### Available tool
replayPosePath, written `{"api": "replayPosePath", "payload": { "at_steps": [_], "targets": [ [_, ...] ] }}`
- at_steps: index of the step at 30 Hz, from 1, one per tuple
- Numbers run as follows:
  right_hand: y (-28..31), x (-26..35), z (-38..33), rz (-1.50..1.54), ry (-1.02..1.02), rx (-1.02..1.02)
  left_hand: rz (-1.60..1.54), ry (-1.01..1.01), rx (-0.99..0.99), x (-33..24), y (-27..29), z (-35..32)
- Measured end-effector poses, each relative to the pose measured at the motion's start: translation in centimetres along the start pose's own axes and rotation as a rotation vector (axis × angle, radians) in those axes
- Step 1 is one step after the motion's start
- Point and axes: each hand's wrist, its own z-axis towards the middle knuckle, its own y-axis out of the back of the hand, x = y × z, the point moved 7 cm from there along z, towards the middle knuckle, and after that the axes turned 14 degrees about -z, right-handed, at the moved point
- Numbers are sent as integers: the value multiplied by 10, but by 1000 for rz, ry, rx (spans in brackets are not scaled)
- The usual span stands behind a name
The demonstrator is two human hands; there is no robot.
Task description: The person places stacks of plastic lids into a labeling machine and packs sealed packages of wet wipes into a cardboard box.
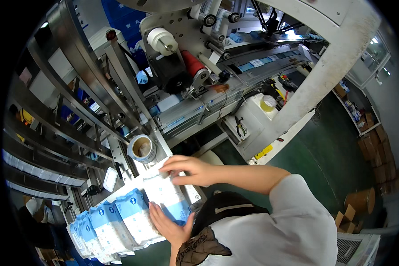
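A white soft pack of wipes (166, 195) with a blue end lies on the narrow pale table in front of me. My left hand (170, 228) grips its near blue end, fingers along the left side and thumb at the right edge. Over its far white end is my right hand (193, 172), with bent fingers and thumb apart; the fingertips are slightly blurred. Just left of this pack leans another blue-and-white pack (135, 213). Several similar packs (106, 221) continue the row toward the lower left, resting against one another.
A tape roll (142, 149) stands beyond the packs, beside curved metal guide rails (82, 57). Machinery with a red roller (193, 64) rises above a conveyor (252, 64). Pliers (240, 127) and yellow tape (267, 103) lie on a white ledge. Cardboard boxes (377, 150) stand far right.
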Motion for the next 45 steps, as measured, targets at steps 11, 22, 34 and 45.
{"api": "replayPosePath", "payload": {
  "at_steps": [11,22,34,45],
  "targets": [
    [3,-28,-68,227,-336,-297,-15,-15,-13,-5,-6,11],
    [-3,-24,-68,174,-367,-301,-27,38,-42,2,-6,6],
    [-5,-10,-58,-136,-326,-168,-43,85,-93,8,-9,4],
    [-36,25,-19,-493,-45,-87,-211,113,-261,25,-12,-11]
  ]
}}
